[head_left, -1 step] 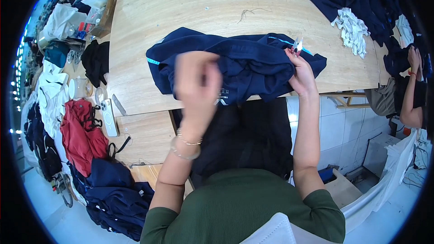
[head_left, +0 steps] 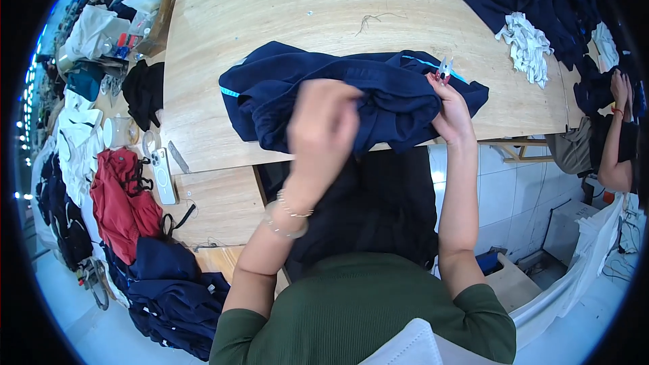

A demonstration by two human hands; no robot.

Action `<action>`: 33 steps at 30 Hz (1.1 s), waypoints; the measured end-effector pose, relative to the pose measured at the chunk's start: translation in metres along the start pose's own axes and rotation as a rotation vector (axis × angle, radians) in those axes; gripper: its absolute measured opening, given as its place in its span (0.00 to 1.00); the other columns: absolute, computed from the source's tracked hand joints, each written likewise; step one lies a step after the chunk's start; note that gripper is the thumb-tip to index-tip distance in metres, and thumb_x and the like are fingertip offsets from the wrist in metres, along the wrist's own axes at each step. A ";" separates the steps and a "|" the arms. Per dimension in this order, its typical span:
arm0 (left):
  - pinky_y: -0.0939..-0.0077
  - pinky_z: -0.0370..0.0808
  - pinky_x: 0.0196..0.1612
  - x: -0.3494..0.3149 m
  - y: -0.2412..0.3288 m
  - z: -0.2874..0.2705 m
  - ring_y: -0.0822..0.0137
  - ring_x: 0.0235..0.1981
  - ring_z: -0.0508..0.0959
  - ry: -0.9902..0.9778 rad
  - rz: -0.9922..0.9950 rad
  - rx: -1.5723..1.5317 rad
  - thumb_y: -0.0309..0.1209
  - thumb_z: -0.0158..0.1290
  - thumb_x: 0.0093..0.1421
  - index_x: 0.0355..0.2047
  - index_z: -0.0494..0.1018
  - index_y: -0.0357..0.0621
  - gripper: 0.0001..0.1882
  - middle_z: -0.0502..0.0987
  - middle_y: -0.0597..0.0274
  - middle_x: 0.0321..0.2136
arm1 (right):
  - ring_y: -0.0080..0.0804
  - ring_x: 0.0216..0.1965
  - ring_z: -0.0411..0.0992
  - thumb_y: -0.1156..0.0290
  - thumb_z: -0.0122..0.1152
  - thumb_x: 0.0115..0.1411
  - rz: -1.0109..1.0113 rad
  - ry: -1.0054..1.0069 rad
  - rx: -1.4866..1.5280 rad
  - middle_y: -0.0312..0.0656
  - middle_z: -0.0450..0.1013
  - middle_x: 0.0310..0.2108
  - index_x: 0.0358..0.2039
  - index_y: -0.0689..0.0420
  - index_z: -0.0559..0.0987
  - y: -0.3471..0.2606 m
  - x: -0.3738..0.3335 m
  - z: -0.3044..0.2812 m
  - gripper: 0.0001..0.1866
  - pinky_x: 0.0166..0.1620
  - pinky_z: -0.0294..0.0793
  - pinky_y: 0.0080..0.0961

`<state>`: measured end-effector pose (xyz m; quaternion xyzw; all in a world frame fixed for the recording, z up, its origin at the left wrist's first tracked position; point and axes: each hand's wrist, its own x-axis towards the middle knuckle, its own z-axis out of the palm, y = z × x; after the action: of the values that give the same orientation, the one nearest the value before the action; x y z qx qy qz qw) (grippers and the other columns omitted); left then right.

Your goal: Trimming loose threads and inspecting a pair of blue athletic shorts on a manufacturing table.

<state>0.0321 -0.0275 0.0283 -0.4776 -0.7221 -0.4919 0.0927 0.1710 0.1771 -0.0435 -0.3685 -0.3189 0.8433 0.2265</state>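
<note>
Clasping small pointed snips (head_left: 444, 69), your right hand (head_left: 451, 111) sits at the right part of the navy garment (head_left: 399, 111), which lies bunched along the near edge of the wooden table (head_left: 257, 0). Your left hand (head_left: 320, 122) blurs over the garment's middle; I cannot tell whether its fingers pinch cloth.

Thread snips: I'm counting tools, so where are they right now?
In the head view, right of centre, the thread snips are in the right hand, blades pointing up the picture, beside the light-blue stripe on the navy garment.
</note>
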 end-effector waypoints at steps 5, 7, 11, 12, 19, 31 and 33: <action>0.67 0.76 0.47 -0.010 -0.003 0.066 0.53 0.43 0.78 -0.159 -0.003 -0.165 0.17 0.59 0.53 0.41 0.75 0.37 0.14 0.78 0.54 0.40 | 0.29 0.43 0.77 0.72 0.53 0.68 0.100 -0.157 0.161 0.43 0.78 0.42 0.44 0.62 0.76 -0.001 0.003 -0.009 0.09 0.50 0.77 0.27; 0.67 0.75 0.48 -0.011 -0.008 0.072 0.52 0.45 0.78 -0.163 0.005 -0.160 0.18 0.60 0.53 0.42 0.74 0.37 0.15 0.78 0.53 0.42 | 0.29 0.42 0.78 0.72 0.53 0.68 0.129 -0.163 0.190 0.44 0.78 0.42 0.44 0.62 0.76 0.001 0.007 -0.013 0.09 0.50 0.78 0.27; 0.67 0.75 0.49 -0.010 -0.011 0.074 0.52 0.46 0.78 -0.185 0.008 -0.146 0.20 0.61 0.53 0.44 0.74 0.37 0.17 0.78 0.54 0.45 | 0.29 0.41 0.78 0.72 0.53 0.68 0.147 -0.138 0.184 0.44 0.78 0.42 0.45 0.62 0.76 0.003 0.007 -0.014 0.09 0.49 0.79 0.27; 0.67 0.75 0.48 -0.010 -0.008 0.076 0.54 0.45 0.78 -0.182 0.010 -0.117 0.20 0.61 0.53 0.44 0.75 0.38 0.16 0.78 0.55 0.43 | 0.29 0.41 0.78 0.72 0.53 0.68 0.148 -0.137 0.185 0.44 0.78 0.42 0.45 0.62 0.76 0.002 0.006 -0.013 0.09 0.49 0.79 0.27; 0.72 0.78 0.37 -0.011 -0.006 0.087 0.59 0.35 0.80 -0.098 0.030 -0.128 0.17 0.58 0.56 0.38 0.76 0.35 0.10 0.78 0.56 0.38 | 0.27 0.40 0.78 0.70 0.53 0.69 0.064 -0.014 0.047 0.41 0.78 0.40 0.45 0.61 0.77 -0.001 -0.005 0.002 0.10 0.47 0.78 0.25; 0.68 0.79 0.35 -0.031 0.000 0.086 0.51 0.34 0.79 -0.096 -0.094 -0.315 0.16 0.50 0.62 0.37 0.68 0.33 0.04 0.72 0.48 0.42 | 0.12 0.19 0.57 0.61 0.52 0.70 -0.103 0.108 -0.332 0.31 0.64 0.21 0.36 0.57 0.72 -0.044 -0.087 0.015 0.12 0.21 0.53 0.13; 0.68 0.78 0.35 -0.036 0.004 0.085 0.51 0.35 0.79 -0.089 -0.134 -0.323 0.17 0.50 0.61 0.37 0.68 0.33 0.04 0.71 0.48 0.43 | 0.12 0.17 0.58 0.62 0.54 0.68 -0.024 -0.146 -0.302 0.30 0.64 0.19 0.36 0.57 0.73 -0.042 -0.095 0.015 0.11 0.18 0.50 0.12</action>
<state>0.0829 0.0186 -0.0333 -0.4583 -0.6673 -0.5849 -0.0504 0.2253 0.1415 0.0392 -0.3325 -0.4621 0.8074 0.1548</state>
